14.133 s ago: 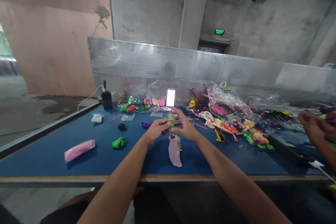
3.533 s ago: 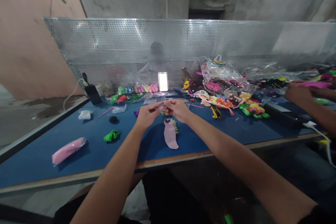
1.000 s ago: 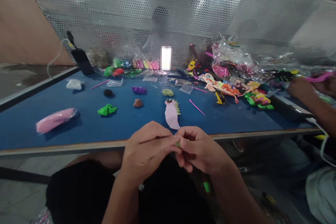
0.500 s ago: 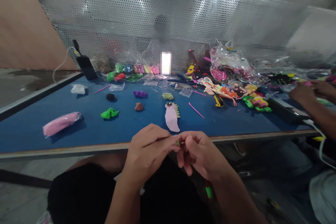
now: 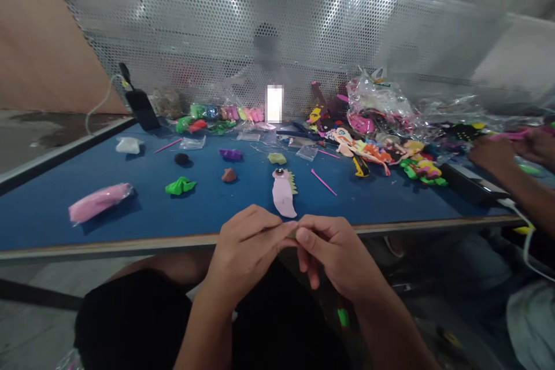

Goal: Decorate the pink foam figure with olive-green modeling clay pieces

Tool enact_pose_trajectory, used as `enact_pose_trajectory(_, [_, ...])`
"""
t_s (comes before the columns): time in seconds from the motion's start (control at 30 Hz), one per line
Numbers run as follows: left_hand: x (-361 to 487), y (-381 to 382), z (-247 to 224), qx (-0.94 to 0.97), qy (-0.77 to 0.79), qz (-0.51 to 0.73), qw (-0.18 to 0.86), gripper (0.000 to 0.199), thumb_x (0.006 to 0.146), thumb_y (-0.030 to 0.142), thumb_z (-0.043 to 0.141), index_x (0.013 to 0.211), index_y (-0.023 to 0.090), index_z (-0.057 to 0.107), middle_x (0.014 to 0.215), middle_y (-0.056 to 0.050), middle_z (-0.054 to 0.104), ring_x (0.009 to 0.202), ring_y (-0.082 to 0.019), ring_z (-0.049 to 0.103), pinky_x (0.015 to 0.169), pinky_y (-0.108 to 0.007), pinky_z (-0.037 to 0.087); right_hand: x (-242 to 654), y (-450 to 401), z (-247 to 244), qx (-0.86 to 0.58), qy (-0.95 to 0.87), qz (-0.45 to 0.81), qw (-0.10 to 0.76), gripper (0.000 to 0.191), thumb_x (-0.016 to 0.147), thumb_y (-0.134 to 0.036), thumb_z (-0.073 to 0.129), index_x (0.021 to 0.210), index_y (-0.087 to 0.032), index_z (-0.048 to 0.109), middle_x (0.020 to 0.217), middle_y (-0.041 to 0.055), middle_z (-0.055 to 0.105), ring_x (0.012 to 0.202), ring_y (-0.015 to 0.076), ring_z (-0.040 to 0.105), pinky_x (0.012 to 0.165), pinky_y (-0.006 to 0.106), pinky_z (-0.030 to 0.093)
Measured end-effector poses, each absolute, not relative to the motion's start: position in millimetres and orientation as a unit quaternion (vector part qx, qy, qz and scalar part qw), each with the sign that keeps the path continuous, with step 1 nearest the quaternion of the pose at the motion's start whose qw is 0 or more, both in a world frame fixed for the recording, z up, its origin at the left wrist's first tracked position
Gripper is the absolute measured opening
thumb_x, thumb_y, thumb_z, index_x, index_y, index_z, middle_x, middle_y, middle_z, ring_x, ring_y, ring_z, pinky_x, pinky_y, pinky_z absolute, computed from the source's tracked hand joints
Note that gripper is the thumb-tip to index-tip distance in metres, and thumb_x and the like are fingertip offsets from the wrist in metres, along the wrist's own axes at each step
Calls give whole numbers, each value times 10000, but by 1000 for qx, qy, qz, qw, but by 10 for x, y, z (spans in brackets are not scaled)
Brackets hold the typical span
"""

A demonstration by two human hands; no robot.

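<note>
Just off the table's front edge, my left hand (image 5: 249,248) and my right hand (image 5: 336,248) meet at the fingertips. Between them they pinch a small piece of pale green clay (image 5: 293,233), mostly covered by the fingers. Directly beyond the fingertips a flat pale pink clay figure (image 5: 283,195) with a dark eye and green spikes down its right side lies on the blue table (image 5: 147,214). Behind it sits a pale green lump (image 5: 276,158). A pink stick (image 5: 323,182) rests to its right.
Brown (image 5: 229,175), purple (image 5: 230,154), black (image 5: 181,159) and green clay (image 5: 180,185) lie left, with a wrapped pink roll (image 5: 100,202). Clay pieces and plastic bags (image 5: 381,98) crowd the back right. Another person's hands (image 5: 494,156) work at the far right.
My right thumb and fingers have closed in towards my left fingertips, covering more of the green piece. At the far right, the other person's hands have shifted slightly.
</note>
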State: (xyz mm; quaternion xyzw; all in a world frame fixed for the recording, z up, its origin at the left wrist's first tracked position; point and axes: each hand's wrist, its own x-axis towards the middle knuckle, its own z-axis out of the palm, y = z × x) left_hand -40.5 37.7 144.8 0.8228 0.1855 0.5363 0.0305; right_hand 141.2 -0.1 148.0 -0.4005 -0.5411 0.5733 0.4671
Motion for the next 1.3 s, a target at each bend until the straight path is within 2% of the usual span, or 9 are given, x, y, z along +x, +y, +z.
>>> enact_pose_trajectory(0.1, [-415, 390, 1436, 823, 188, 535, 27, 190, 884, 135, 694, 1059, 190, 743, 812, -27, 701, 745, -147, 615, 665, -288, 515, 1413, 1, 1475, -392, -524, 598, 462, 289, 836, -428, 761, 869, -144, 716, 550, -30, 600, 357, 70, 502, 313, 142, 415])
enact_pose_trajectory(0.2, [-416, 390, 1419, 834, 198, 514, 32, 203, 895, 164, 689, 1085, 209, 741, 832, -29, 698, 769, -150, 613, 673, -287, 516, 1401, 6, 1473, -404, -511, 601, 463, 287, 795, -412, 798, 840, -148, 693, 532, -39, 584, 365, 67, 481, 306, 136, 408])
enact_pose_trajectory(0.43, [-377, 382, 1403, 833, 191, 515, 68, 243, 888, 168, 698, 1124, 220, 724, 855, -32, 703, 799, -157, 626, 702, -295, 535, 1396, -11, 1430, -415, -539, 570, 461, 243, 859, -373, 744, 792, -166, 637, 532, -47, 593, 357, 60, 492, 332, 130, 396])
enact_pose_trajectory(0.73, [-395, 384, 1397, 818, 183, 541, 68, 187, 865, 134, 712, 1034, 198, 760, 823, -41, 676, 760, -156, 620, 661, -293, 522, 1460, -40, 1446, -400, -551, 561, 471, 251, 891, -397, 710, 871, -148, 710, 546, -28, 602, 386, 67, 511, 347, 135, 423])
enact_pose_trajectory(0.9, [-416, 366, 1414, 824, 164, 532, 108, 256, 867, 82, 685, 1098, 177, 742, 870, -56, 689, 808, -166, 614, 704, -315, 522, 1428, -8, 1405, -396, -524, 572, 491, 231, 886, -375, 719, 832, -152, 695, 529, -29, 601, 390, 70, 509, 355, 138, 447])
enact_pose_trajectory(1.13, [-418, 369, 1398, 809, 189, 551, 77, 169, 835, 108, 745, 997, 157, 745, 831, -44, 700, 755, -145, 619, 686, -291, 520, 1359, 7, 1394, -358, -500, 596, 517, 221, 909, -375, 700, 845, -165, 679, 567, -16, 619, 449, 92, 567, 376, 148, 483])
enact_pose_trajectory(1.3, [-413, 351, 1395, 809, 197, 551, 64, 123, 855, 76, 707, 950, 152, 728, 827, -41, 703, 765, -136, 631, 706, -274, 528, 1348, -6, 1414, -362, -505, 596, 509, 227, 894, -388, 721, 898, -161, 708, 585, -17, 610, 479, 98, 584, 374, 145, 489])
